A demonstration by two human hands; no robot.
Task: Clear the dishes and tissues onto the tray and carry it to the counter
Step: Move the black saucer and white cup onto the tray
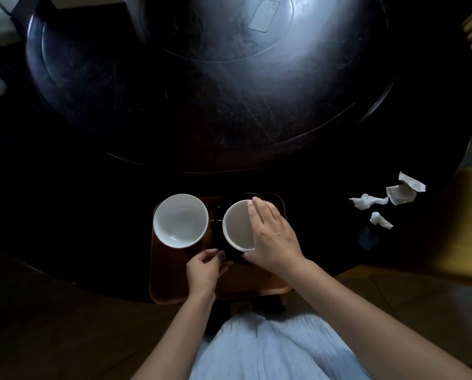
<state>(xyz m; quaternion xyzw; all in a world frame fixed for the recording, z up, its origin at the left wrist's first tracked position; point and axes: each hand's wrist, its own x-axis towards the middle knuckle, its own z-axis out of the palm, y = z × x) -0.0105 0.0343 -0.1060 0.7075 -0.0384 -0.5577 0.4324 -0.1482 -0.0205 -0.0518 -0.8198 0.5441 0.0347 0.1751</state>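
Note:
A brown tray (174,272) lies at the near edge of the dark round table (92,215). On its left part stands an empty white bowl (180,220). To the right, a second white bowl (237,224) sits on a black plate (219,215). My right hand (273,237) grips this bowl over its right rim. My left hand (206,270) holds the plate's near edge, fingers curled under it. Three crumpled white tissues lie on the table to the right: a large one (405,190), a twisted one (368,201) and a small one (380,220).
A dark raised turntable (201,105) fills the middle of the table, with a flat rectangular card (263,15) on it. A yellowish chair seat (465,220) stands at the right edge. A pale skirt (270,352) shows below the tray.

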